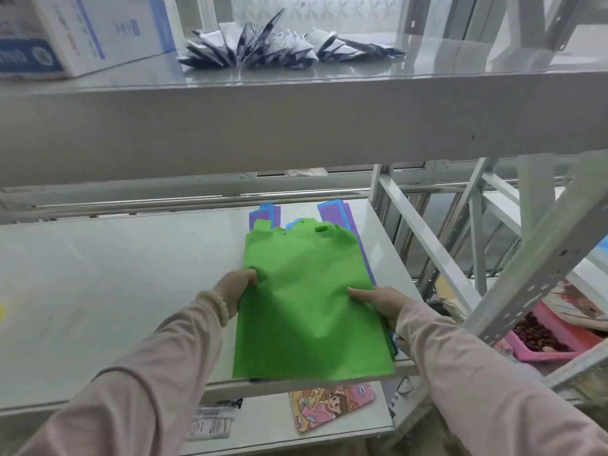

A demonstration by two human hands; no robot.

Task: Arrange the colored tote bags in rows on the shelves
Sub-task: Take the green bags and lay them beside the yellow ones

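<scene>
Both hands, left hand (235, 284) and right hand (378, 302), pinch the green tote bag's (306, 304) side edges.

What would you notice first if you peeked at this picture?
The bright green tote bag, gripped at its sides by the left hand and right hand on the middle shelf. Purple and blue bags peek out beneath it, and folded dark-and-white packets fan out on the top shelf.

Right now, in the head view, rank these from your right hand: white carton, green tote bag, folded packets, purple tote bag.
1. green tote bag: in the right hand.
2. purple tote bag: just behind it.
3. folded packets: upper shelf, middle.
4. white carton: upper shelf, far left.
</scene>
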